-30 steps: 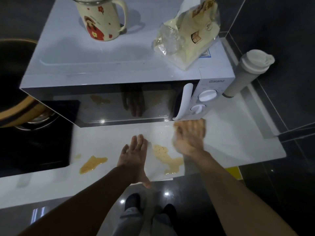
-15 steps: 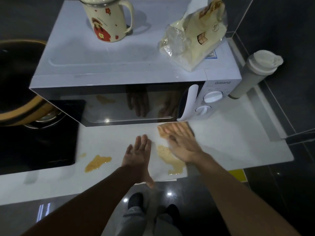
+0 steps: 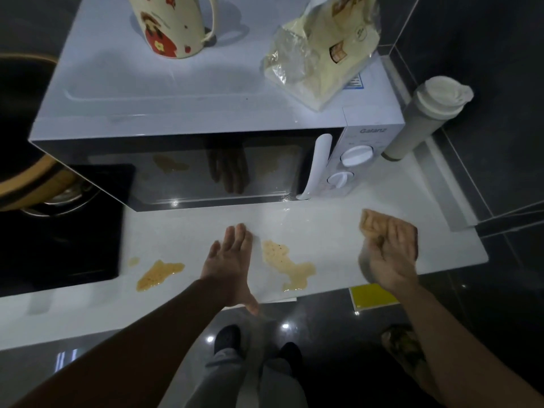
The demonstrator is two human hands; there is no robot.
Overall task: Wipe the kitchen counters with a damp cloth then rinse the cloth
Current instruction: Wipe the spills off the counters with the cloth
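An orange-brown cloth lies on the white counter in front of the microwave's dials. My right hand presses down on it with fingers laid flat, blurred by motion; most of the cloth is hidden under the fingers. Flat on the counter near the front edge rests my left hand, fingers straight and holding nothing. A brown spill spreads between my two hands. A second brown spill and a small spot lie left of my left hand.
A white microwave stands at the back, with a patterned mug and a plastic bag on top. A grey tumbler stands to its right. A black stove with a pan lies left.
My right hand has slid the cloth from beside the middle spill out to the right. My left hand stays flat in the same spot.
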